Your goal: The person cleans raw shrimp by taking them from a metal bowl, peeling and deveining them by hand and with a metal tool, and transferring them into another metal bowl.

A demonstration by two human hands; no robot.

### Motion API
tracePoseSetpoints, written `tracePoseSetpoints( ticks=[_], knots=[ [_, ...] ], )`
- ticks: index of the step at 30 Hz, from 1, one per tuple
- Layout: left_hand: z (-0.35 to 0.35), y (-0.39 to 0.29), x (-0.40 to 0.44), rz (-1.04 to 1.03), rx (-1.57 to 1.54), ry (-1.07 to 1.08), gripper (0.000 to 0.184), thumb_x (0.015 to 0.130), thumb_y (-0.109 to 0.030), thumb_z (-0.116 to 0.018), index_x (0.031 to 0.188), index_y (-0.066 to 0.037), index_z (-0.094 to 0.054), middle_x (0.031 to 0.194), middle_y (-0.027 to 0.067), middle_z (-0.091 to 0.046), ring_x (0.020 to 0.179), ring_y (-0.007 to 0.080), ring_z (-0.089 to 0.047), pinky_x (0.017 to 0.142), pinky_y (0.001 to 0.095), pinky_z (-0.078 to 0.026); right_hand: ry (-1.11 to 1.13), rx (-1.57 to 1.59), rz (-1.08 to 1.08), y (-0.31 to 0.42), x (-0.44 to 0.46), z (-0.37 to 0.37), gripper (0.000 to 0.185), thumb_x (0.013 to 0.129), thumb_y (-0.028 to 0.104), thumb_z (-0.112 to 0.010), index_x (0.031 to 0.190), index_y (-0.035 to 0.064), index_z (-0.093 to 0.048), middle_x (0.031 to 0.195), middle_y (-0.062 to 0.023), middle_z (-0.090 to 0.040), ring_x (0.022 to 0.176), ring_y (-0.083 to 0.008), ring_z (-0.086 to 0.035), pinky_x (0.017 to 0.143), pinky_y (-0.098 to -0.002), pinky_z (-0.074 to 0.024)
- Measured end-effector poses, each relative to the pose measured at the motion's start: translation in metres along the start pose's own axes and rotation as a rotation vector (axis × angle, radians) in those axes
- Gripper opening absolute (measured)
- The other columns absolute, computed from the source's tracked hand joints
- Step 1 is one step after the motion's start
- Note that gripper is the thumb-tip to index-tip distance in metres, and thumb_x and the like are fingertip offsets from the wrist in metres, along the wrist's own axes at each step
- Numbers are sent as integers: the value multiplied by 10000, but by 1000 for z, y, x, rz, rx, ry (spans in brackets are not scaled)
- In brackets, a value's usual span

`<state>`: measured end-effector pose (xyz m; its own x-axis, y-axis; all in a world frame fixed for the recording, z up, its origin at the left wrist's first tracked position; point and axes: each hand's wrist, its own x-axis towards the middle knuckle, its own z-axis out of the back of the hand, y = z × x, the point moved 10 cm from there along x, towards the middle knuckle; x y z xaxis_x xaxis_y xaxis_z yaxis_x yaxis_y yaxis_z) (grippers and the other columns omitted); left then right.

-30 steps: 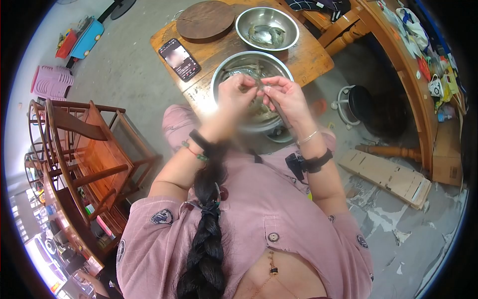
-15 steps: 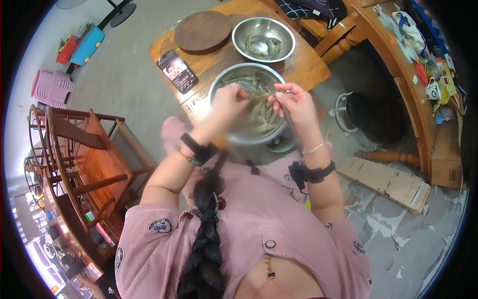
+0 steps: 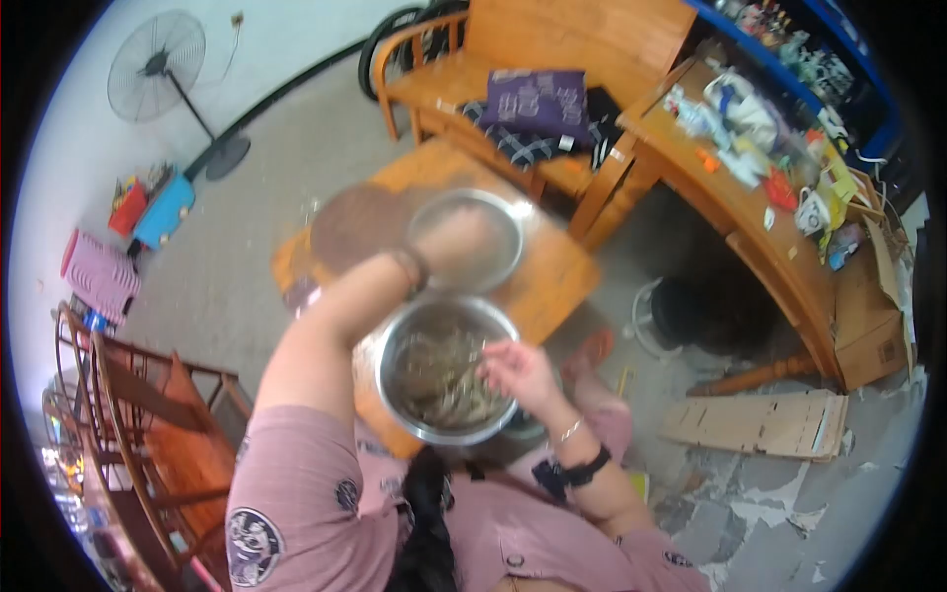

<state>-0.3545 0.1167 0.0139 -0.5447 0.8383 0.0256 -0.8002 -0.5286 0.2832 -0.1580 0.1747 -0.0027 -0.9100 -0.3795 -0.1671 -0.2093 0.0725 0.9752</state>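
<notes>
Raw grey shrimp (image 3: 449, 400) lie in the near metal bowl (image 3: 383, 380). My right hand (image 3: 521, 375) is over this bowl's right edge, its fingers curled and pinched; what they hold, if anything, is too small to make out. My left arm reaches across to the far metal bowl (image 3: 515, 229). Over that bowl my left hand (image 3: 462, 242) is smeared by motion, so its fingers and anything in them do not show. The hand and blur hide most of the far bowl's contents.
Both bowls stand on a low wooden table (image 3: 557, 281). A round wooden board (image 3: 355, 227) lies at its left, and my left arm partly covers a phone (image 3: 301, 294). A wooden bench (image 3: 582, 49) stands behind, a stool (image 3: 663, 316) to the right.
My left hand has moved from above the near bowl to the far bowl. My right hand stays by the near bowl; the dark slender thing along it no longer shows. The view has tilted up.
</notes>
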Motion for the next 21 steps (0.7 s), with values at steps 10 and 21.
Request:
tracePoseSetpoints(
  ticks=[10,21],
  knots=[
    [-83,18,43,25,-5,105,176,783,-175,-600,941,-126,-661,996,40,-623,1021,222,-550,796,359,-478,-10,63,-8,-15,12,24,211,926,74,-541,1125,10,-567,897,-64,-686,622,-48,-563,515,-179,-424],
    [-47,51,-10,274,-297,79,162,749,-148,-589,727,-35,-703,791,186,-673,764,344,-660,690,436,-516,11,45,38,-1,4,5,202,920,52,-542,1113,-1,-567,878,-74,-689,606,-44,-557,503,-178,-427]
  ],
)
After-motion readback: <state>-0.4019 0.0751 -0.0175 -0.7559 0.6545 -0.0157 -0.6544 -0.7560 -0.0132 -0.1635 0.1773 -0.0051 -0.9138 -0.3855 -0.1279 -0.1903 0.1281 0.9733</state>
